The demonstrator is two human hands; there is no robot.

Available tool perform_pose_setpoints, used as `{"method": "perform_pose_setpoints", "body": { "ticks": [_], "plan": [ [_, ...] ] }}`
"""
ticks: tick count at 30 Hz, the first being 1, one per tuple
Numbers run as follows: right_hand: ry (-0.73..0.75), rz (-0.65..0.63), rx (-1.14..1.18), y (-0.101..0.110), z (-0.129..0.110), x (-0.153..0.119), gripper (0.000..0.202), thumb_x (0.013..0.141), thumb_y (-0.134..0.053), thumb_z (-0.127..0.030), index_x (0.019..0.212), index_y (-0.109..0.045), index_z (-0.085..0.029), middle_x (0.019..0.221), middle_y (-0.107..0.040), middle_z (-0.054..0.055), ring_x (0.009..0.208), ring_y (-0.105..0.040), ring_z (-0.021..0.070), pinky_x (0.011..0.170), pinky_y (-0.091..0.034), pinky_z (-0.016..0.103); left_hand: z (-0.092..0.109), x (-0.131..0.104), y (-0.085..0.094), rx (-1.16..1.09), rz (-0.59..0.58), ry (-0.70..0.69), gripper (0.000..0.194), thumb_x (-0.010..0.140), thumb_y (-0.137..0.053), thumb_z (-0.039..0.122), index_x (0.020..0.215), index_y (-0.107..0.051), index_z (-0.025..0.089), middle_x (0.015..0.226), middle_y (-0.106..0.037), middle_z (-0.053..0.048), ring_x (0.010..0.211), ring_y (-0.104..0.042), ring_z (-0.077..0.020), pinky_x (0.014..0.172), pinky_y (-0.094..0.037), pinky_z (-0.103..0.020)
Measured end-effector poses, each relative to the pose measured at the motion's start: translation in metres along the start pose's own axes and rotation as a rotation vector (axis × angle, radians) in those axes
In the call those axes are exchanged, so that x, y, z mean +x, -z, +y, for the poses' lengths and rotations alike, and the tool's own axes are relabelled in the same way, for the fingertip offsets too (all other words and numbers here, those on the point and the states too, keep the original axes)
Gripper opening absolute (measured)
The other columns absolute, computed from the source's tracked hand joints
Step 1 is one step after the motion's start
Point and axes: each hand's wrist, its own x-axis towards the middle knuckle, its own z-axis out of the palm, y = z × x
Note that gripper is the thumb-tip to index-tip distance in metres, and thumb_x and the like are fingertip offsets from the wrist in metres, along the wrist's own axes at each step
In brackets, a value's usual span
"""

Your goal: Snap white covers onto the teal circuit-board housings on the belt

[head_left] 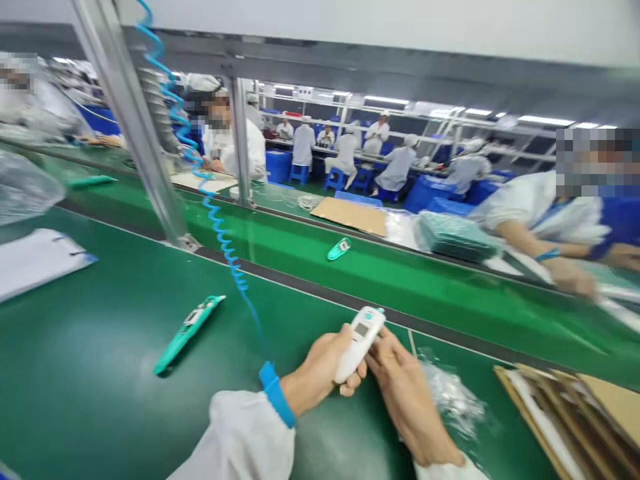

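My left hand (pixel 323 370) is closed around a white handheld device (pixel 359 343), thumb on its front and fingers curled behind. The device has a small grey screen and a teal button near its top, and it tilts up to the right. At its upper right edge, the bent fingers of my right hand (pixel 403 380) press together; their tips are partly hidden behind it. To the left on the green table (pixel 100 347) lies a teal half-shell (pixel 189 333) with white parts inside. Just right of my right hand sit clear plastic bags (pixel 453 393) of small parts.
A blue coiled cord (pixel 227 250) runs down to my left wrist strap (pixel 277 393). Beyond the table, a green conveyor belt (pixel 280 243) carries a teal piece (pixel 339 249). A cardboard box with dividers (pixel 565 413) stands right. A metal post (pixel 135 133) rises left. A co-worker's hand (pixel 573 277) is across the belt.
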Motion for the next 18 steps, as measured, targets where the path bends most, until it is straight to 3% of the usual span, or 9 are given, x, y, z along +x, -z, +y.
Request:
{"method": "perform_pose_setpoints", "body": {
  "ticks": [3,6,8,11,15,18],
  "plan": [
    [-0.014,-0.055,-0.015,-0.014,0.004,-0.008,0.067,0.077,-0.09,-0.045,0.136,-0.062,-0.028,0.122,-0.068,0.008,0.113,-0.063,0.028,0.093,-0.055,0.041,-0.007,0.004,0.003,0.243,0.121,-0.291,0.059,0.096,-0.043,0.069,0.102,-0.062,0.013,0.089,-0.063,-0.007,0.075,-0.058,-0.0163,0.068,-0.048,-0.029],
    [-0.019,-0.1,-0.035,-0.021,0.014,-0.012,0.066,0.076,-0.09,-0.04,0.135,-0.061,-0.03,0.127,-0.066,0.007,0.112,-0.064,0.0266,0.083,-0.059,0.036,-0.009,0.0,0.006,0.558,0.243,-0.438,0.045,0.102,-0.041,0.055,0.112,-0.066,0.019,0.109,-0.062,-0.008,0.102,-0.057,-0.0216,0.092,-0.047,-0.036],
    [-0.061,-0.144,-0.037,-0.018,0.015,-0.011,0.063,0.078,-0.088,-0.041,0.134,-0.062,-0.028,0.115,-0.07,0.007,0.095,-0.068,0.0234,0.069,-0.06,0.031,-0.009,-0.001,0.008,0.683,0.317,-0.482,0.041,0.103,-0.041,0.05,0.116,-0.066,0.02,0.118,-0.058,-0.009,0.111,-0.053,-0.0237,0.1,-0.045,-0.04],
    [-0.151,-0.15,-0.068,-0.011,-0.001,0.004,0.046,0.081,-0.086,-0.038,0.12,-0.07,-0.019,0.089,-0.072,0.005,0.072,-0.066,0.0156,0.055,-0.055,0.019,-0.011,0.002,0.01,0.689,0.425,-0.534,0.038,0.102,-0.043,0.044,0.123,-0.062,0.019,0.126,-0.053,-0.011,0.121,-0.048,-0.0249,0.106,-0.042,-0.043],
    [-0.162,0.05,-0.143,0.001,-0.043,0.05,0.025,0.078,-0.085,-0.02,0.099,-0.074,-0.01,0.095,-0.074,0.012,0.067,-0.066,0.0142,0.052,-0.055,0.017,-0.012,0.003,0.013,0.614,0.471,-0.561,0.033,0.102,-0.044,0.041,0.12,-0.059,0.018,0.126,-0.052,-0.011,0.119,-0.05,-0.0254,0.105,-0.043,-0.045],
    [-0.128,0.2,-0.195,0.015,-0.075,0.095,0.017,0.077,-0.08,-0.003,0.09,-0.07,-0.004,0.087,-0.072,0.014,0.062,-0.066,0.0151,0.053,-0.057,0.021,-0.011,0.003,0.016,0.564,0.473,-0.56,0.029,0.102,-0.044,0.039,0.117,-0.058,0.018,0.125,-0.052,-0.012,0.115,-0.053,-0.0254,0.102,-0.045,-0.046]
  ]
}}
